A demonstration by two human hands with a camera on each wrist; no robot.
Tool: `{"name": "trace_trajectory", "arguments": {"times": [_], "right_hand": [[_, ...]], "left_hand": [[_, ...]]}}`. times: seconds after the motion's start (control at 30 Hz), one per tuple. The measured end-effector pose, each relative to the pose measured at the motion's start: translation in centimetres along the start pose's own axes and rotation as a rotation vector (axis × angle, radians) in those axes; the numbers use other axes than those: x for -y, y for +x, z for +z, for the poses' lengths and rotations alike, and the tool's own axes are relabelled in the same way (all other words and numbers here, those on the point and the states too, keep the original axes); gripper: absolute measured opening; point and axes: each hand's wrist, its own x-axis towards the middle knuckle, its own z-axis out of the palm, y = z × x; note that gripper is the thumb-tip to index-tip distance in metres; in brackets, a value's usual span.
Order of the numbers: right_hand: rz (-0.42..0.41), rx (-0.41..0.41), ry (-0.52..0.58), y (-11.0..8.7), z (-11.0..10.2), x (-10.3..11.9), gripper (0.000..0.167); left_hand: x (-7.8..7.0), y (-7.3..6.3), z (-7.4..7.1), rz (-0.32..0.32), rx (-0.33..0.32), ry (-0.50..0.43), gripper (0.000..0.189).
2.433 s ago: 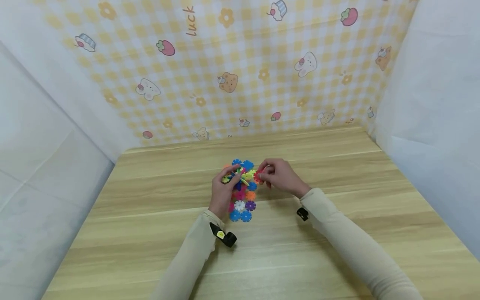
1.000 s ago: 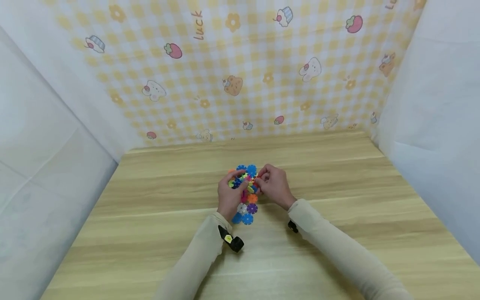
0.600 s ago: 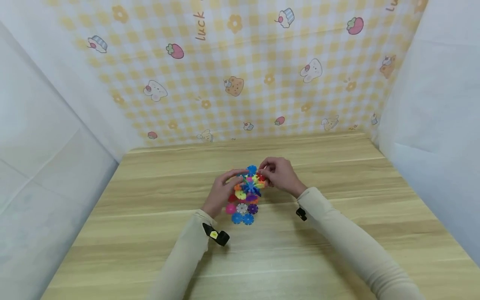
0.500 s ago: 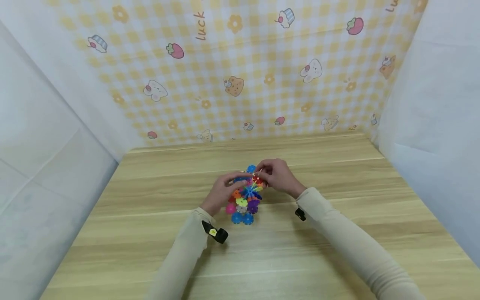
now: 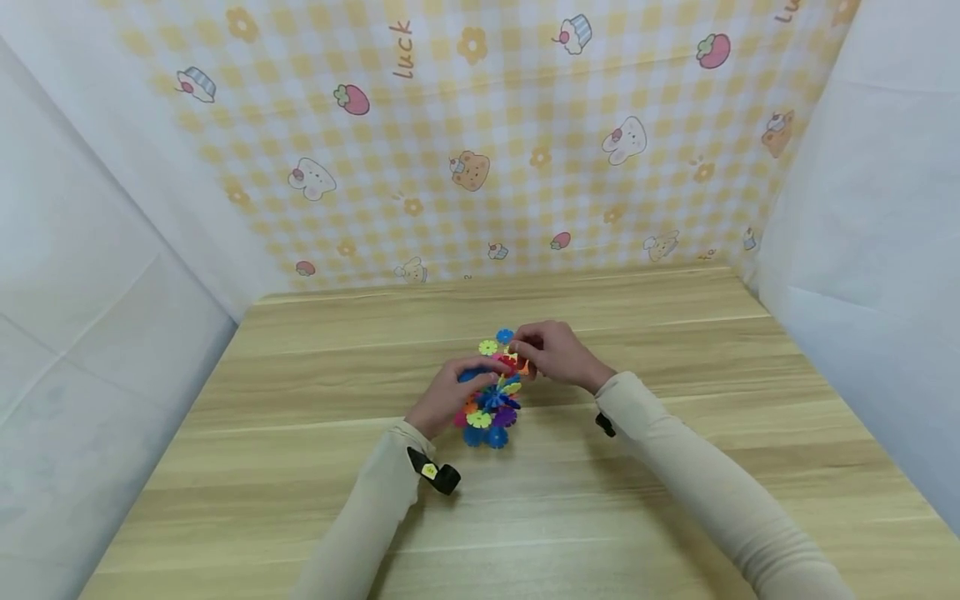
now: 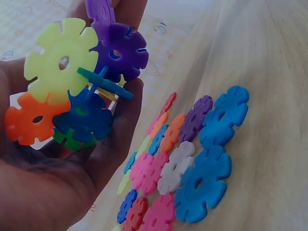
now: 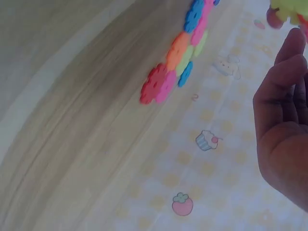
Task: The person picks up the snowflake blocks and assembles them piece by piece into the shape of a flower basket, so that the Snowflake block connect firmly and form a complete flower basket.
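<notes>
Head view, left hand: its curled fingers are gripping a cluster of joined discs, midway between the side edges of the desk, toward its far edge.
Head view, right hand: its fingers are pinching the cluster's right side.
Left wrist view, yellow disc: sitting in the cluster, while flat discs are lying on the desk.
Right wrist view, red disc: lying at the flat discs' end.
</notes>
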Motion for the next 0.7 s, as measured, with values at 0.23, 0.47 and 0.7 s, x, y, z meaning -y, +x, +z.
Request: {"name": "trace_trajectory", "arguments": {"times": [0.23, 0.47, 0.7], "right_hand": [[0.002, 0.001, -0.121, 0.0, -1.1, -1.7, 0.015], [0.057, 0.068, -0.298, 0.2, -1.3, -2.6, 0.016], [0.120, 0.073, -0.467, 0.5, -0.6, -3.0, 0.025]], "left_hand": [[0.2, 0.0, -0.1, -0.011, -0.005, -0.010, 0.027], [0.2, -0.1, 0.0, -0.036, -0.023, 0.012, 0.024], [0.3, 0.0, 0.1, -0.030, -0.019, -0.020, 0.026]]}}
